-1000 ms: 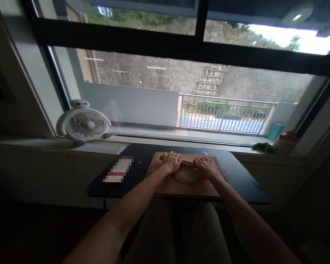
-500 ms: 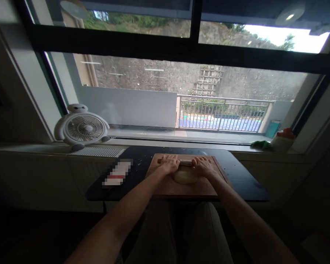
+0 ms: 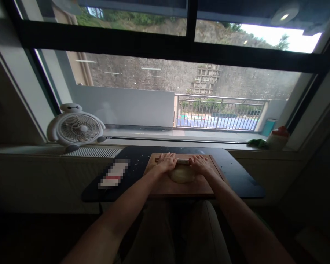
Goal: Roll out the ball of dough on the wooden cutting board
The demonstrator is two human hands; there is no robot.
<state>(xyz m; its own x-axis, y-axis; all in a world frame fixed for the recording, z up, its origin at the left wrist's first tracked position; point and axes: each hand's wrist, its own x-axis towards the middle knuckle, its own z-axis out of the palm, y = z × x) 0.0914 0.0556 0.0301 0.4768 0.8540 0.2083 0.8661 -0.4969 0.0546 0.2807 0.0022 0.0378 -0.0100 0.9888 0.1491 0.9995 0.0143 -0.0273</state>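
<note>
Both of my hands rest on a wooden rolling pin (image 3: 183, 161) lying crosswise on a cutting board (image 3: 165, 187). My left hand (image 3: 167, 161) covers the pin's left part, and its brown handle end sticks out past the fingers. Over the right part lies my right hand (image 3: 200, 163), hiding the pin's other end. A flattened pale piece of dough (image 3: 182, 174) sits on the board, just on the near side of the pin and between my wrists. Whether the pin presses on the dough's far edge I cannot tell.
The board lies on a small dark table (image 3: 242, 183), which has white specks on its left part. A blurred-out white and red item (image 3: 114, 175) is at the left. On the windowsill stand a white fan (image 3: 78, 126), a green cloth (image 3: 257, 143) and a white container with an orange top (image 3: 277, 138).
The whole view has shifted slightly, so things appear a little further left. My hands stay on the rolling pin, at the far side of the dough.
</note>
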